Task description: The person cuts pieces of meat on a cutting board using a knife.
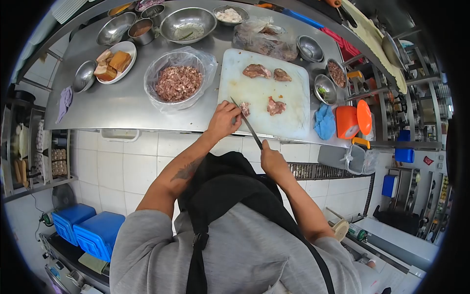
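Knife gripped by closed right hand, slanted toward upper left of frame; small meat piece seen above frame centre, just right of nearer left hand, curled, hold unclear.

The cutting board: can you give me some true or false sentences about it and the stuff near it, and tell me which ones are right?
1. The right hand holds the knife. True.
2. The cutting board is bright red. False: it is white.
3. The blue cloth lies to the right of the board. True.
4. All the meat is on the board. False: chopped meat is in a bag-lined bowl to its left.
5. The left hand wears a glove. False: it is bare.
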Available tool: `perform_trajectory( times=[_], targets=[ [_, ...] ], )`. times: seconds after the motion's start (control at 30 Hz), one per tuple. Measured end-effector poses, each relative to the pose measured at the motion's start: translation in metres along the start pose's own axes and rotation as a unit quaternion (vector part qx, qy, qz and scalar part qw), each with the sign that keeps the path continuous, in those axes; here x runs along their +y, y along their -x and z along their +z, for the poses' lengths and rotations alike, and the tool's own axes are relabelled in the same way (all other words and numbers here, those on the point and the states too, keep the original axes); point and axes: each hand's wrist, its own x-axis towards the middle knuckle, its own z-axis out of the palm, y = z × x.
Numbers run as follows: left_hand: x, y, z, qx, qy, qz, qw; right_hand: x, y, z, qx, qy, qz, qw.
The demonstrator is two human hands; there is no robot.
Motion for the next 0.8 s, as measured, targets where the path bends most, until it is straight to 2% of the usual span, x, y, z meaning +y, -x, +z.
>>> perform_trajectory(
  times=[0.17,0.2,0.27,0.3,0.4,0.47,0.53,0.7,0.8],
  targets=[
    [0.003,-0.002,-0.004,-0.015,0.014,0.01,1.0,-0.006,-0.019,-0.013,-0.009,0.011,-0.013,1.0],
    [0.002,-0.002,-0.003,0.01,0.025,0.002,1.0,-0.003,-0.017,-0.018,-0.006,0.013,-0.014,1.0],
    [0.0,0.005,-0.006,0.032,0.031,-0.016,0.999,-0.006,0.002,-0.029,-0.007,0.043,-0.004,0.999],
    [-0.001,0.006,-0.005,0.022,0.025,-0.011,0.999,-0.017,0.013,-0.043,-0.046,0.038,0.031,0.998],
    [-0.004,0.001,-0.005,0.017,0.014,0.0,1.0,-0.011,0.016,-0.029,-0.062,0.029,0.038,0.997],
    [-0.002,0.006,-0.004,0.01,0.018,0.009,1.0,0.002,-0.004,0.001,-0.034,0.008,0.027,0.999],
    [-0.004,0.004,-0.005,0.005,0.02,0.013,1.0,-0.003,-0.022,0.0,0.028,0.0,-0.036,0.999],
    [0.0,0.002,-0.013,0.009,0.029,-0.018,0.999,-0.025,0.006,-0.055,-0.06,0.029,0.009,0.998],
    [-0.003,0.004,-0.01,-0.011,0.028,-0.027,0.999,0.0,-0.001,-0.003,-0.031,-0.015,0.004,0.999]
  ],
)
